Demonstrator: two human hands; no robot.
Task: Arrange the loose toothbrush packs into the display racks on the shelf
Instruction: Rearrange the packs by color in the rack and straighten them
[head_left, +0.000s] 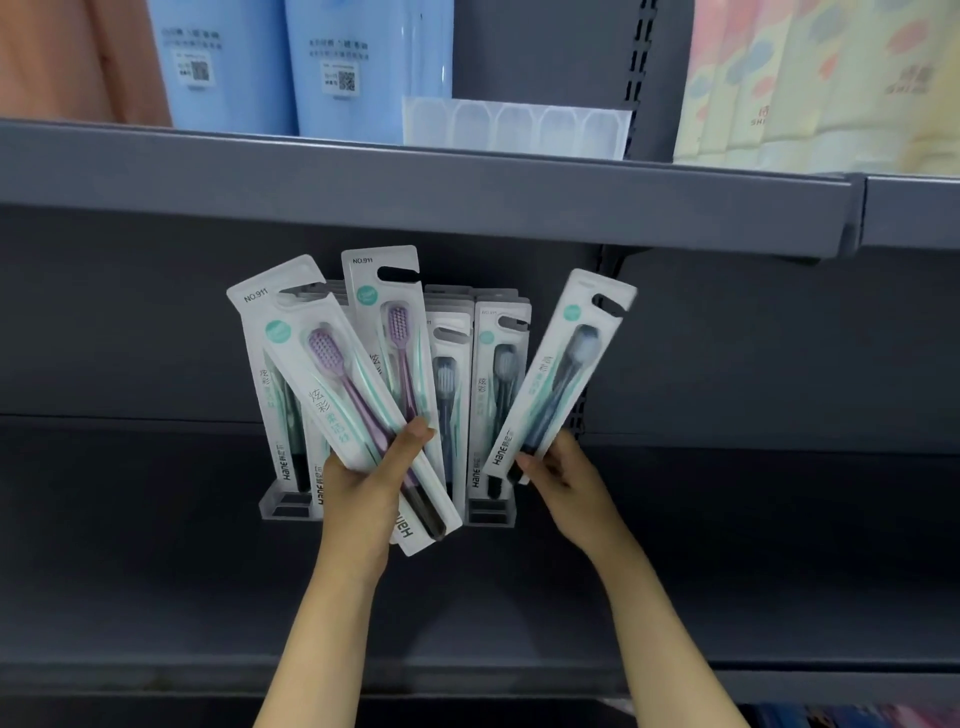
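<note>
**Toothbrush packs fanned out in front of the display racks**

Head view: Your left hand was raised in front of the clear display rack on the grey shelf. Its fingers were curled round the lower ends of two purple toothbrush packs, with the thumb pressed on the front of the nearer pack. The nearer pack leaned up and to the left across the rack; the one behind it stood almost upright, and its hang hole showed above the racked packs.

Your right hand was just right of the rack. It pinched the bottom end of a single dark blue toothbrush pack between curled fingers and thumb. That pack tilted up and to the right, and its upper end stood clear of the rack.

Behind both hands, more packs stood upright in rows inside the rack, dark brushes facing you; the rack's clear base showed below them, left and right of your left wrist.

Above the rack ran the upper shelf edge. On it stood light blue product packs, a white sheet with rounded shapes and pastel patterned packages.
</note>
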